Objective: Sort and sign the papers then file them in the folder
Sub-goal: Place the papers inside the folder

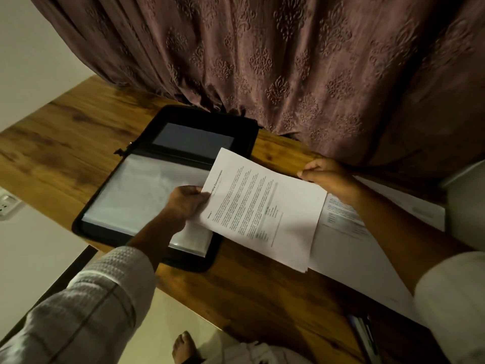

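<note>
We held a printed paper [262,206], perhaps a few sheets together, by its two short ends just above the desk [78,132]. Our left hand [187,202] pinched the headed end, thumb on top, and our right hand [325,174] pinched the far end with curled fingers. The paper hung partly over the right edge of the open black folder [183,111], whose clear sleeve [136,190] lay face up beside our left hand. More papers [349,258] lay flat on the desk to the right, under our right forearm, and pens [363,334] lay by the desk's near edge. A brown patterned curtain [288,61] hung behind. We judged this to be the filing step, with the paper being brought across to the folder. We could not tell whether it was signed, as the print was too small. The next move seemed to call for finding the sleeve's open edge, lifting it with one hand, and sliding the paper in squarely so no corner caught or crumpled.
</note>
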